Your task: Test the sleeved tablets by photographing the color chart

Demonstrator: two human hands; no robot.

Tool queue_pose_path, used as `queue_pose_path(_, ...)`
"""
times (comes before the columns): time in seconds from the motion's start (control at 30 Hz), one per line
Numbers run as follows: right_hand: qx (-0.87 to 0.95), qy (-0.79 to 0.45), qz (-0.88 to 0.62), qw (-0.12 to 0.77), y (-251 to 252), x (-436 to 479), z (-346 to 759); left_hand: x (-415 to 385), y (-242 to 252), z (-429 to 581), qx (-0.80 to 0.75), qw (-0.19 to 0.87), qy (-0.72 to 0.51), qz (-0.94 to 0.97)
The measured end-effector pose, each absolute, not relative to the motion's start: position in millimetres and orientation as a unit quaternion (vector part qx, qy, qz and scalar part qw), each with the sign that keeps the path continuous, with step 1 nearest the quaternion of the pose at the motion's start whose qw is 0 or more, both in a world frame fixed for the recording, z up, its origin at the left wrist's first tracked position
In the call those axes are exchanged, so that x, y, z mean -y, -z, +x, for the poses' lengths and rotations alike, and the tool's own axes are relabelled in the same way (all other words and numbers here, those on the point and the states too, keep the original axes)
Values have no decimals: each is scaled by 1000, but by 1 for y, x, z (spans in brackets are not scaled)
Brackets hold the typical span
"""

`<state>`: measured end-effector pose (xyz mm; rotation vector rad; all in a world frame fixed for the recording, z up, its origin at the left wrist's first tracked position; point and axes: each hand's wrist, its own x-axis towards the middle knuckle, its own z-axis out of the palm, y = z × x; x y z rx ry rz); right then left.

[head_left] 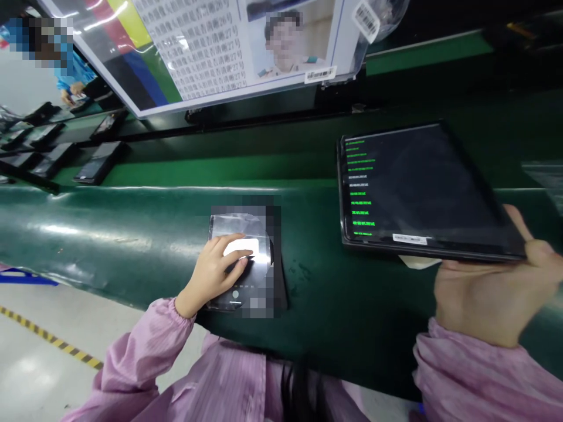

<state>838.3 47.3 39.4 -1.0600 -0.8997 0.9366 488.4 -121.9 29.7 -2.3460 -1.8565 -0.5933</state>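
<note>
A dark tablet (264,275) lies flat on the green bench; its screen is lit with a white box and partly blurred. My left hand (217,264) rests over this screen, fingers spread and bent, fingertips at the white box; whether they press it I cannot tell. My right hand (492,287) grips a second tablet (422,181) by its lower right corner, with the palm below and the thumb at the edge. That tablet is raised and tilted, with green and white lines of text down its left side and a barcode sticker at its lower edge.
A hanging chart (206,53) with colour blocks, printed text and a photo spans the top. Several tablets (99,161) lie on the line at the left. A person in blue (73,70) works at the far left. The bench's front edge (109,293) borders the floor.
</note>
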Motion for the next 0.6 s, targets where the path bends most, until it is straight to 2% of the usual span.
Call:
queue_pose_path(0.17, 385, -446, -428, 686, -35, -49, 839, 126, -32, 484, 606, 29, 151, -780)
queue_pose_path(0.4, 359, -451, -432, 694, -29, -48, 838, 190, -22, 471, 628, 15, 184, -756)
queue_pose_path(0.6, 389, -469, -419, 673, -31, -46, 837, 220, 2, 475, 644, 96, 202, -731)
